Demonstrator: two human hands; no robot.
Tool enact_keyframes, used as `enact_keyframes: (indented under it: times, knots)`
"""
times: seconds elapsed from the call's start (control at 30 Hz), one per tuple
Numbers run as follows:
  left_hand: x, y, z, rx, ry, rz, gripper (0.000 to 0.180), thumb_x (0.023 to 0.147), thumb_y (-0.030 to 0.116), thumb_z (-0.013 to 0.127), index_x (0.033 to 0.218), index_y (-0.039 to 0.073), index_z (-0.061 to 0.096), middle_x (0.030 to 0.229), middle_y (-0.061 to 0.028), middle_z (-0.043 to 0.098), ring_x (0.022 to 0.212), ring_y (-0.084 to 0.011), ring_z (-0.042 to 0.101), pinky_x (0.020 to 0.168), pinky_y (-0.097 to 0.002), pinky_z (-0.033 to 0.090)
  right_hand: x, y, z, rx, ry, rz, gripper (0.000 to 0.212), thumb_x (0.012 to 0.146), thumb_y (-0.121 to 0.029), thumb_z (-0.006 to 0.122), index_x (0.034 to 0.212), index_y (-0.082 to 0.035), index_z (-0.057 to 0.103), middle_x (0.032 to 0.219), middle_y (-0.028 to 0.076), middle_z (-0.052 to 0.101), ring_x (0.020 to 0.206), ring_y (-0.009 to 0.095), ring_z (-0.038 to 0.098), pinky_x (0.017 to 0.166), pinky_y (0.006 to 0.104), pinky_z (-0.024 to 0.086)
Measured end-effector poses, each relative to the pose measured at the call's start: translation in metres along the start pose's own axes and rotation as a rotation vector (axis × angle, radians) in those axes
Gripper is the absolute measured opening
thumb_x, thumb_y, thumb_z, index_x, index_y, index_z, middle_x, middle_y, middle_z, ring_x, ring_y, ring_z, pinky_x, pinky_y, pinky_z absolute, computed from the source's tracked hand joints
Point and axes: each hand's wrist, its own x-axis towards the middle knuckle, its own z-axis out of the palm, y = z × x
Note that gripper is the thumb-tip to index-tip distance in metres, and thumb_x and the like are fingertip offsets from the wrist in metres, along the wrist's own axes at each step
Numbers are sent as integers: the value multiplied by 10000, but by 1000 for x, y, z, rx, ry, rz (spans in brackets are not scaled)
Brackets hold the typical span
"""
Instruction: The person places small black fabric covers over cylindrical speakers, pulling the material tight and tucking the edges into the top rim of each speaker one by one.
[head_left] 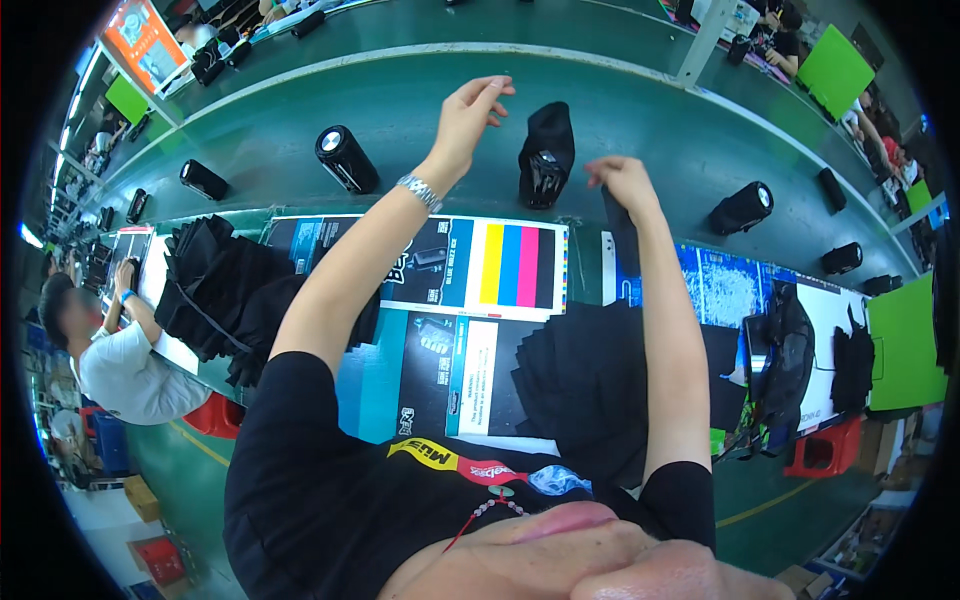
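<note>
My left hand (474,117) is raised over the green belt, its fingers loosely bent and apart, with nothing in them. Between my hands a black cylindrical speaker (543,178) sits partly inside a black cloth pouch (549,124), and neither hand touches it. Just right of it is my right hand (627,186), fingertips slightly blurred and pointing left. A flat black cloth pouch (622,238) hangs from under its fingers, the grip partly hidden by the hand. A fanned stack of black pouches (580,375) lies below, near my right forearm.
More black speakers stand or lie along the belt (440,80), such as one at left (347,160) and one at right (742,207). A bundle of black pouches (215,300) lies left on printed sheets (430,350). A co-worker (130,350) sits at far left.
</note>
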Motion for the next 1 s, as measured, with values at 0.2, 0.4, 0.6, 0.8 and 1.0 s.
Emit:
enact_keyframes:
  times: [0.2, 0.4, 0.6, 0.8, 1.0]
  knots:
    - [12, -59, 41, -442, 73, -302, 518, 983, 448, 395, 1018, -22, 610, 917, -115, 674, 792, -171, 636, 735, -284, 499, 72, -59, 62, 614, 589, 137, 398, 911, -352, 553, 833, 12, 694, 702, 84, 640, 659, 162, 586, 651, 298, 458]
    - [-9, -69, 76, -424, -10, -77, 507, 988, 397, 372, 921, -32, 635, 828, -110, 671, 764, -148, 632, 733, -251, 487, 54, -21, 69, 1134, 598, 38, 361, 894, -303, 600, 759, 29, 642, 654, 40, 572, 623, 105, 528, 558, 267, 407]
    - [-10, -108, 85, -477, 72, -197, 451, 957, 361, 426, 865, -29, 632, 813, -73, 648, 745, -131, 595, 728, -253, 462, 59, 36, 79, 863, 700, -5, 248, 829, -179, 637, 804, 66, 667, 694, 37, 615, 655, 100, 518, 646, 268, 427]
    - [-16, -106, 88, -366, 226, -135, 463, 970, 321, 423, 797, -55, 629, 710, -55, 624, 640, -108, 553, 634, -253, 443, 48, 31, 70, 647, 745, 95, 269, 842, -218, 624, 818, 45, 674, 702, 117, 646, 681, 120, 560, 660, 292, 455]
    - [-41, -67, 49, -158, 163, -198, 445, 997, 378, 403, 1102, -24, 563, 990, -115, 665, 929, -163, 621, 837, -272, 455, -4, 3, -23, 721, 1093, 44, 422, 940, -387, 510, 818, 1, 623, 681, 68, 594, 602, 162, 549, 539, 293, 420]
